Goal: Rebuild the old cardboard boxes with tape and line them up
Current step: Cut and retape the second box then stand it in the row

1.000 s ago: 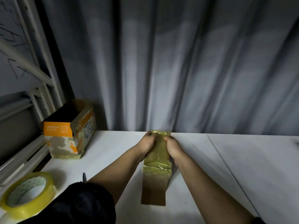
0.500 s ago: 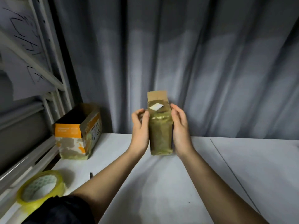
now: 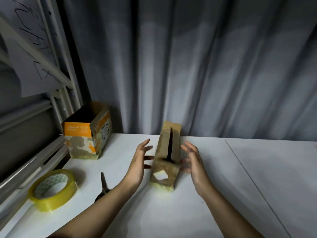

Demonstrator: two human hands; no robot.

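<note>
A narrow brown cardboard box (image 3: 165, 170) stands on the white table (image 3: 223, 194), its top slit open and a white label on its near face. Yellowish tape wraps its lower end. My left hand (image 3: 139, 164) hovers just left of the box with fingers spread. My right hand (image 3: 194, 161) is just right of it, fingers straight; motion blur hides whether the fingertips touch the box. An open orange-and-white box (image 3: 85, 140) stands at the back left. A roll of yellowish clear tape (image 3: 51, 189) lies at the front left.
Scissors (image 3: 103, 186) lie on the table between the tape roll and my left forearm. A grey curtain (image 3: 205, 66) hangs behind the table. A white metal rack with written-on paper (image 3: 30, 54) borders the left side. A seam (image 3: 253, 186) splits the tabletop at right.
The brown box was held up between both hands; now it stands on the table and both hands have let go and opened beside it.
</note>
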